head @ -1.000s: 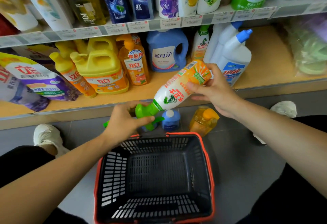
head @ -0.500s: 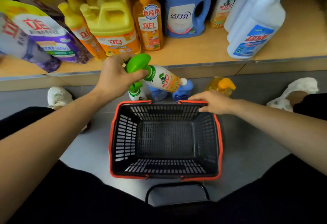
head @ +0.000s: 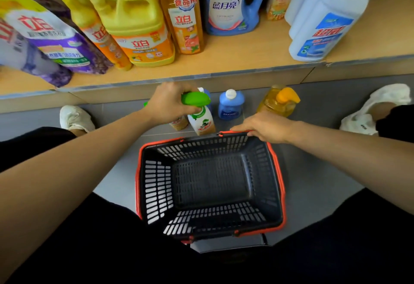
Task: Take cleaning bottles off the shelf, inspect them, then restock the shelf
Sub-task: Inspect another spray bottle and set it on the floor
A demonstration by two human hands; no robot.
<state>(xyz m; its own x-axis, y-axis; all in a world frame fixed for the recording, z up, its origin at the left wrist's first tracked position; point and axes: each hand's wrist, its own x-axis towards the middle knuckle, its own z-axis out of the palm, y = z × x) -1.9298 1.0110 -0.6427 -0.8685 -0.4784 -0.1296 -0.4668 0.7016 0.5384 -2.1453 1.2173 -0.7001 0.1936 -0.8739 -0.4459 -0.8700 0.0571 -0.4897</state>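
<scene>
Our left hand (head: 170, 104) curls tight round the glossy green trigger head of the spray bottle (head: 202, 122), a tapered white plastic body with an orange label. The bottle's long axis runs near upright, head up and nozzle pointing right. It sits just beyond the basket (head: 156, 183), low by the grey floor. Our right hand (head: 266, 127) rests, fingers nearly flat, on the slotted basket's smooth orange rim.

The single head-worn camera looked forward and steeply down from close above the basket (head: 282, 183) on the floor (head: 313, 171), the shelf (head: 246, 59) close ahead, its front edge crossing the upper frame.
</scene>
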